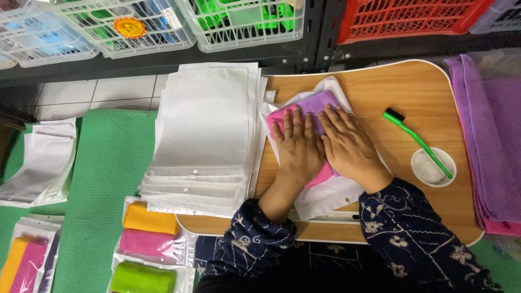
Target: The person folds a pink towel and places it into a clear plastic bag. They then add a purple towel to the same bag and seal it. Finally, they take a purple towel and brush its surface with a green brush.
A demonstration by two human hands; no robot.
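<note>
On a small wooden lap table [412, 97], a clear plastic pouch [325, 198] lies with a pink cloth [324, 174] and a purple cloth [317, 103] inside or on it. My left hand [296, 149] and my right hand [350, 144] lie flat, side by side, fingers spread, pressing down on the cloths. Both sleeves are dark blue with a white flower pattern.
A stack of empty white pouches [203, 141] overlaps the table's left edge. A green brush [418, 141] rests on a white round dish [431, 168]. Folded purple towels [494, 135] lie right. Packed cloths [149, 241] sit on a green mat [103, 179]. Plastic baskets [412, 19] line the shelf behind.
</note>
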